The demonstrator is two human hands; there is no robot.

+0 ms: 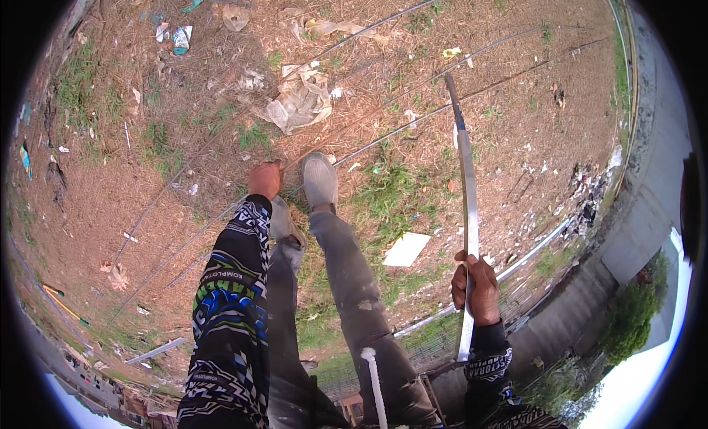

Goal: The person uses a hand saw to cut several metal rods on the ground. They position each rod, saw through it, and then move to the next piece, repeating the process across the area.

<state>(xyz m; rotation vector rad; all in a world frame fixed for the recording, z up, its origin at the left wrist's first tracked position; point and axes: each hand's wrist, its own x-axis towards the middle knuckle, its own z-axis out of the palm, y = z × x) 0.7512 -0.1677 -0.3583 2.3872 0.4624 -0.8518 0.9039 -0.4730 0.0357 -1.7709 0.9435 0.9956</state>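
My left hand [265, 180] is low by my shoes, its fingers closed around a thin brown metal rod [369, 119] that runs off toward the far right. In my right hand [479, 287] is a long flat silvery metal bar [469, 186], gripped near its near end. The bar points away from me and narrows to a dark tip. My right shoe [320, 180] stands beside the left hand; the left shoe [282, 221] is partly hidden behind the left arm.
More thin rods [509, 88] lie across the dry, grassy ground. Crumpled plastic sheeting [299, 101] lies ahead, and a pale flat square piece [406, 249] sits right of my legs. Rubble [590, 197] borders a concrete strip [653, 145] at the right. A white cord [375, 385] hangs at my waist.
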